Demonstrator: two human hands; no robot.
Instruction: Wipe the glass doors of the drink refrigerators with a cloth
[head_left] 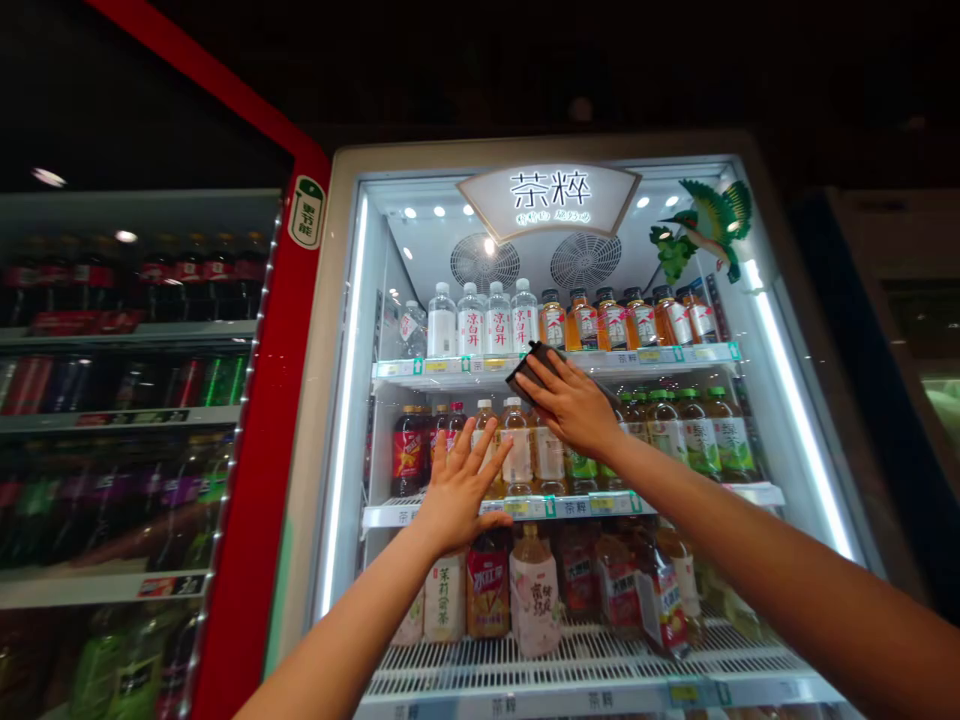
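My left hand (461, 495) is spread with its fingers apart, palm toward the glass door (420, 250) of a lit drinks fridge, in front of the middle shelf. Farther up and to the right, my right hand (585, 408) presses a black folded cloth (539, 350) flat to the glass, near the upper shelf's edge. The fingers lie over the cloth and hide part of it. Behind the glass stand clear water bottles (497, 320) and amber drink bottles (643, 322). Green-labelled bottles (701, 435) fill the right of the middle shelf.
To the left stands a red-framed fridge (274, 400) with several shelves of bottles and cans. A lit sign (551, 200) and a green bird decoration (705, 225) are at the top of the door. Bottles (536, 590) stand on the lower wire shelf (480, 660).
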